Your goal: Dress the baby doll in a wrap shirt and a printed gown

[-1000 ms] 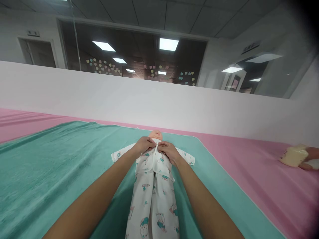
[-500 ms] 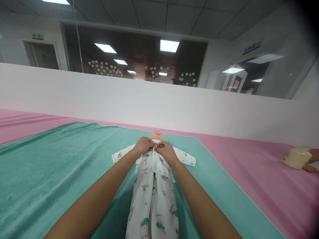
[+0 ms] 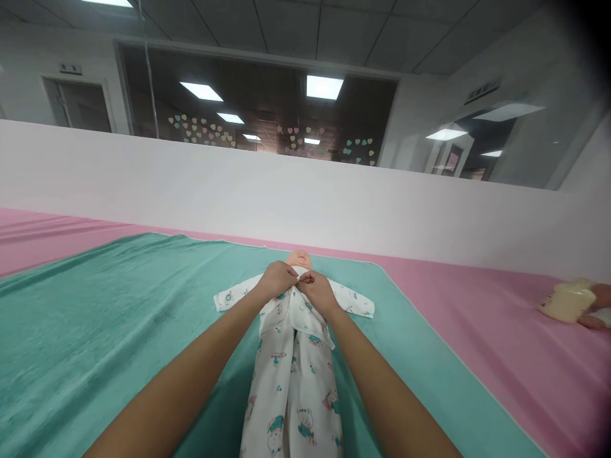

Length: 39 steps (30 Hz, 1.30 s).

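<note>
A baby doll (image 3: pixel 298 259) lies on its back on a teal towel (image 3: pixel 95 331), dressed in a white printed outfit (image 3: pixel 296 375) with its sleeves spread to both sides. My left hand (image 3: pixel 275 280) and my right hand (image 3: pixel 316 289) meet at the doll's chest just below its head. Both hands are closed, pinching the front edges of the outfit's top together near the collar. My fingertips hide what fastens the cloth.
The towel lies on a pink sheet (image 3: pixel 477 318). A pale cream bottle-like object (image 3: pixel 568 300) rests at the far right with part of another person's hand (image 3: pixel 596 308) beside it. A white partition (image 3: pixel 286 197) runs behind the bed.
My hands have stayed at the doll's collar, with only small finger shifts. The view has moved slightly.
</note>
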Motion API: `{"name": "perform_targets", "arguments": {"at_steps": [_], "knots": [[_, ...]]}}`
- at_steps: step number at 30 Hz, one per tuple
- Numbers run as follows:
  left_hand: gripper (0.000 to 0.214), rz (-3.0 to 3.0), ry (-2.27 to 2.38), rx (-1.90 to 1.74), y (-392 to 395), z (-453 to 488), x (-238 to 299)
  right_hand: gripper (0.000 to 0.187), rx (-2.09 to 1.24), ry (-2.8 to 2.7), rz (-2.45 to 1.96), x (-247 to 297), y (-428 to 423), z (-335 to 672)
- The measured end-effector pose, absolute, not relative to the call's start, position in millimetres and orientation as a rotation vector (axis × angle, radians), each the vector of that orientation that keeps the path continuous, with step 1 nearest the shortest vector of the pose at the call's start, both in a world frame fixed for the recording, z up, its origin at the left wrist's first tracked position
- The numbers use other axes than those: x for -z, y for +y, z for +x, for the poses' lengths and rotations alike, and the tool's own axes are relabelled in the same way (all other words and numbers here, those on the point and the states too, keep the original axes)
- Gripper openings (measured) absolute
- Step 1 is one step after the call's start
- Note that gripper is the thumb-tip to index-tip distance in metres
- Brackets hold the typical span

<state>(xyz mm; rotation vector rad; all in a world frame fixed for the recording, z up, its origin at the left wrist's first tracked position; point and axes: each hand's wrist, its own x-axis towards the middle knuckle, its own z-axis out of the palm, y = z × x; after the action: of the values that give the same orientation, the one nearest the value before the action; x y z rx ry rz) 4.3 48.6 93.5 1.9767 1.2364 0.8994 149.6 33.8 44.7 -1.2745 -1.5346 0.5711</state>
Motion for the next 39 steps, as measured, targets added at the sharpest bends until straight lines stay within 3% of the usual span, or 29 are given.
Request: {"name": "perform_targets", "arguments": {"at_steps": [20,39], "knots": [[0.006,1.729,0.999,-0.850,51.4,-10.0,-88.8,0.017,-0.672,-1.644,-1.207,-55.9,23.2,153.1],[0.024,1.779,0.860,-0.763,48.5,-17.9,-92.6,0.021,-0.559,-1.731,-1.264,-53.5,26.1,153.2]]}}
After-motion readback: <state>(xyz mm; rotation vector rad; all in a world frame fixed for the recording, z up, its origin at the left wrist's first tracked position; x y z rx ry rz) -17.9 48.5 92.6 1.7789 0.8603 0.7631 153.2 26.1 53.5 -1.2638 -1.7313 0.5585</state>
